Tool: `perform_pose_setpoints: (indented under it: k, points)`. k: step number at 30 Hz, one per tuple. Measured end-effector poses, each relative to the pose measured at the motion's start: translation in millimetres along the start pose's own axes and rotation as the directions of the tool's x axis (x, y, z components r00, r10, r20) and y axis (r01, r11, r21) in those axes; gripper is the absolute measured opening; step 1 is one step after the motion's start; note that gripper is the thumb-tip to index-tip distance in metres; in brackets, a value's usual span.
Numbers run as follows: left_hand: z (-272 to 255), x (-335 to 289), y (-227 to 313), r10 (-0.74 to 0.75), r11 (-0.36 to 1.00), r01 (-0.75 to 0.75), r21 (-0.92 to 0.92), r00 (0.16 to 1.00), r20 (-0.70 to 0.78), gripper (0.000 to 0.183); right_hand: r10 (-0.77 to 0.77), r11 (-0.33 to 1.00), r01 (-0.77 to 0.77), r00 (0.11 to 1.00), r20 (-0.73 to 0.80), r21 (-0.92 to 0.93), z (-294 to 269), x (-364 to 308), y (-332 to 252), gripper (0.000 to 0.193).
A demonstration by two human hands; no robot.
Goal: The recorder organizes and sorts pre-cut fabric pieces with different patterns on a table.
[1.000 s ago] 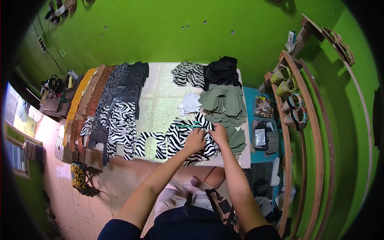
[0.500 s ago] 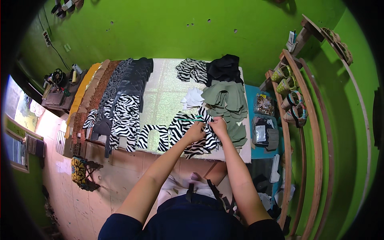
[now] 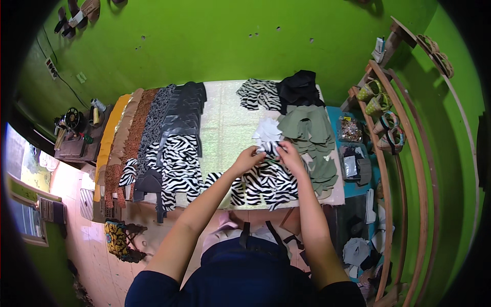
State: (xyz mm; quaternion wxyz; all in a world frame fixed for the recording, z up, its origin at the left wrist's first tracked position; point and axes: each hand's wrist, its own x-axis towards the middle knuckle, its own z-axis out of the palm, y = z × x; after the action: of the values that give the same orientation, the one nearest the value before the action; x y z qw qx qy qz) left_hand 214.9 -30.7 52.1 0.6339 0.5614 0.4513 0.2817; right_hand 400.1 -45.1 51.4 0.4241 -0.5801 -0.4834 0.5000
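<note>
A small zebra-print fabric piece point(image 3: 269, 149) is held up between my two hands, over the front right part of the table. My left hand point(image 3: 249, 158) pinches its left side, and my right hand point(image 3: 291, 156) has its fingers closed on the right side. Right below lie larger zebra-print pieces point(image 3: 279, 187), partly covered by my hands and forearms. White cut pieces point(image 3: 267, 130) fan out just beyond my fingers. Olive-green cut pieces point(image 3: 307, 129) lie overlapping beside my right hand.
Overlapping rows of yellow point(image 3: 109, 130), brown point(image 3: 140, 128) and dark grey pieces point(image 3: 181, 110) line the table's left. Black pieces point(image 3: 299, 90) lie at the back. A wooden rack point(image 3: 391, 169) with sandals stands right, near a clear box point(image 3: 350, 129). A stool point(image 3: 116, 239) stands left.
My hands have moved farther from me, toward the white pieces, and now lift a small zebra-print piece off the pile. The teal strip by my left hand no longer shows plainly. The view has shifted slightly.
</note>
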Motion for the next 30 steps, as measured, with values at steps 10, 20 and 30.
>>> perform_pose_setpoints:
  k: [10,20,30]
  points:
    - [-110,-67,-65,-0.038,0.685,0.071,0.725,0.997,-0.062,0.034,0.27,0.932,-0.201,0.941,0.207,-0.301,129,-15,17,0.022]
    - [-114,-75,-75,-0.182,0.524,0.118,0.843,0.983,-0.024,0.028,0.145,0.692,-0.011,0.981,0.125,-0.721,161,-25,38,0.025]
    - [-112,-86,-79,0.163,0.381,-0.036,0.924,0.986,-0.028,0.033,0.01,0.449,0.098,0.993,0.115,-0.888,164,-41,19,0.05]
